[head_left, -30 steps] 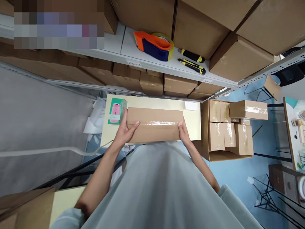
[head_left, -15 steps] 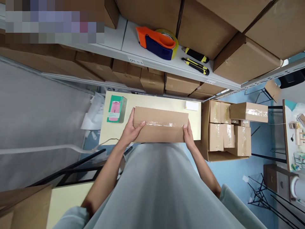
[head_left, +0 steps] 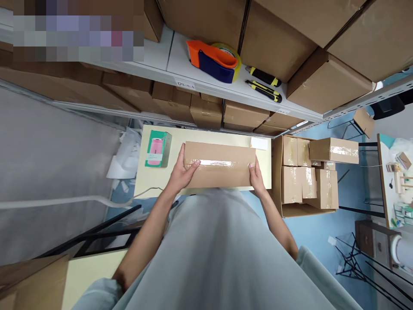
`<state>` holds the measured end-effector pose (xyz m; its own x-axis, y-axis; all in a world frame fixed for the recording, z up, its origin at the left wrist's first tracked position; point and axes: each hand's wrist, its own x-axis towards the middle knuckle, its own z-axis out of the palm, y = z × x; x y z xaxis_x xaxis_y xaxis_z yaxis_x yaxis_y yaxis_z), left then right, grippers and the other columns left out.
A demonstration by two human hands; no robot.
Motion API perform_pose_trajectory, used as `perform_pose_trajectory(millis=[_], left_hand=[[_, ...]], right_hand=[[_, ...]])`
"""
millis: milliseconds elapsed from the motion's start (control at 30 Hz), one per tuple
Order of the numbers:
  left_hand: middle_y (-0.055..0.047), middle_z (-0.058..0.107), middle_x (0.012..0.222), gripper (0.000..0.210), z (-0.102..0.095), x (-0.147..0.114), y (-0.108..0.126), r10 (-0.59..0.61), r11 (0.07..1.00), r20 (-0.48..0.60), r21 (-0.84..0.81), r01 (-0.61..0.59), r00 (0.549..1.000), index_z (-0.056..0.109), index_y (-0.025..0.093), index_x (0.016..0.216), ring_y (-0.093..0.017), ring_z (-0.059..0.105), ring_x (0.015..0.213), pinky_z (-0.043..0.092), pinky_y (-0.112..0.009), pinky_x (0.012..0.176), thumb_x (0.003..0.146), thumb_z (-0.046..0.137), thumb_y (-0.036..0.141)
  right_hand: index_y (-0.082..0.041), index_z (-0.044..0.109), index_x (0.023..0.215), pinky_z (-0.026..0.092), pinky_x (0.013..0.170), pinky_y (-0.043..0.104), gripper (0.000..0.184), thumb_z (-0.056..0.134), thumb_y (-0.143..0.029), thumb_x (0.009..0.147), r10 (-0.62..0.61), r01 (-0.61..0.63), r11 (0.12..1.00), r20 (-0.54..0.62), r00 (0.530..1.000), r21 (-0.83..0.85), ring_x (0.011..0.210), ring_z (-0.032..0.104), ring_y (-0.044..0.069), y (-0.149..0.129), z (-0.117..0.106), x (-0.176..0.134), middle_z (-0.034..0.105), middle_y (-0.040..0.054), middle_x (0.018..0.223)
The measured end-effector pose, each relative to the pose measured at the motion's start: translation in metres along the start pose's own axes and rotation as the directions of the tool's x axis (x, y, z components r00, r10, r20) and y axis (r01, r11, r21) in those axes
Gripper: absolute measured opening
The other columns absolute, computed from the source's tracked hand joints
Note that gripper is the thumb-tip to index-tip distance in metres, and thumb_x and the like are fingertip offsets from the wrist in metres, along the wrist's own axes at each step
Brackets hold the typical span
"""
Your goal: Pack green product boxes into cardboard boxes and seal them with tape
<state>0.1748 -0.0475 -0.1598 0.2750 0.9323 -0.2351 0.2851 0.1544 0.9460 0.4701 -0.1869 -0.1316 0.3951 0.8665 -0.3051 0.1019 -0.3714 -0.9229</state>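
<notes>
A long brown cardboard box (head_left: 220,174) is held level in front of me, with a strip of clear tape along the middle of its top. My left hand (head_left: 181,173) grips its left end, thumb on top near the tape. At the opposite end my right hand (head_left: 256,175) clasps the box, its thumb on the top face. The other fingers of both hands are partly hidden by the box. Behind it lies a pale yellow table (head_left: 209,134), carrying a green box with a pink picture (head_left: 157,149) on the left and a small white box (head_left: 259,143) on the right.
Right of the table stands a large open carton (head_left: 276,181) with several taped boxes inside. Above, a grey shelf (head_left: 180,56) holds an orange-and-blue tape dispenser (head_left: 213,62), two utility knives (head_left: 264,84) and big cartons. A white hose (head_left: 64,203) runs along the left.
The box has risen slightly and tipped a little between my hands, so its tape now catches the light more brightly. Both hands keep their hold. My view has shifted slightly.
</notes>
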Motion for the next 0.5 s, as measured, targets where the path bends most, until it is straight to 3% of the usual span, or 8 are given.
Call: perform_pose_trajectory(millis=[267,400,500], left_hand=[[-0.020,0.042,0.183,0.116,0.001,0.007,-0.010,0.047,0.999,-0.035,-0.022,-0.048,0.998,0.030,0.024,0.182,-0.036,0.040,0.171,0.023,-0.052,0.142,0.090,0.082,0.072],[-0.019,0.043,0.183,0.113,-0.001,0.017,-0.011,0.076,0.997,-0.024,-0.032,-0.077,0.997,0.029,0.025,0.182,-0.035,0.041,0.170,0.025,-0.052,0.142,0.093,0.078,0.073],[-0.020,0.043,0.183,0.115,-0.004,0.018,-0.012,0.057,0.998,-0.004,-0.039,-0.057,0.998,0.026,0.025,0.183,-0.036,0.043,0.169,0.028,-0.054,0.141,0.092,0.079,0.073]], right_hand=[[-0.032,0.021,0.185,0.019,0.146,0.047,0.099,0.042,-0.089,0.106,-0.056,0.056,0.998,0.005,0.998,0.003,0.177,0.026,0.026,-0.002,-0.001,0.008,0.031,0.0009,0.189],[-0.030,0.023,0.185,0.017,0.147,0.048,0.110,0.047,-0.096,0.100,-0.030,0.030,0.999,-0.007,1.000,0.024,0.177,0.027,0.028,-0.005,0.001,0.014,0.029,0.0028,0.190],[-0.032,0.023,0.184,0.015,0.147,0.049,0.108,0.049,-0.094,0.100,-0.009,0.010,0.999,-0.019,1.000,0.049,0.178,0.024,0.027,-0.002,0.004,0.004,0.026,0.0011,0.191]])
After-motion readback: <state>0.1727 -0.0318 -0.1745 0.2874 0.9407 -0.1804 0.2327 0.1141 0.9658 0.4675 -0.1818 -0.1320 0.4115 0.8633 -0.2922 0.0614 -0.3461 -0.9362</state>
